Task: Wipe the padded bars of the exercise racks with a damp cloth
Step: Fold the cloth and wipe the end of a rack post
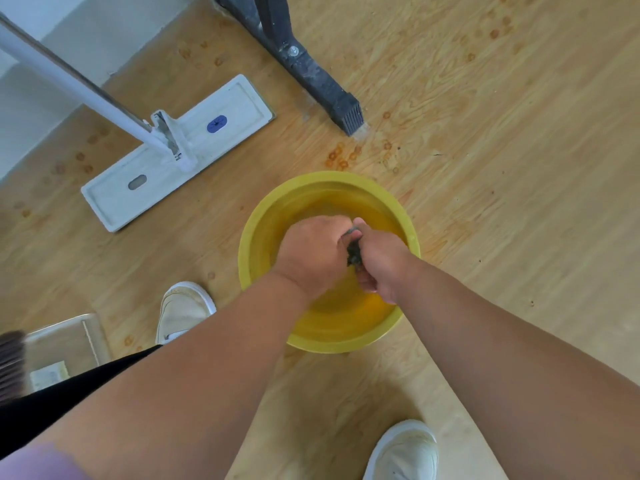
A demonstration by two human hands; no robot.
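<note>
I look straight down on a yellow basin standing on the wood-grain floor; both my hands meet above its middle. My left hand is balled into a fist, knuckles up, and my right hand faces it, thumb side up; between them sits the dark cloth, bunched into a small wad; only a sliver of it shows in the gap between the two hands. The fingers of both hands are curled tight round the cloth and pressed together, not spread; the fingertips themselves are hidden under the hands, so I cannot tell just how each one lies. The basin's inside looks glossy and amber; I cannot tell how much water it holds.

Beyond the basin, to the left, a white flat mop lies on the floor with its pale handle running off toward the upper left corner; it is well apart from the basin. Further up, a black metal foot of the exercise rack slants across the floor, its ribbed end cap pointing toward the basin but not touching it; no padded bar is in view. My left shoe stands just beside the basin's left rim; my right shoe is near the bottom edge. A pale tray sits at the lower left.
</note>
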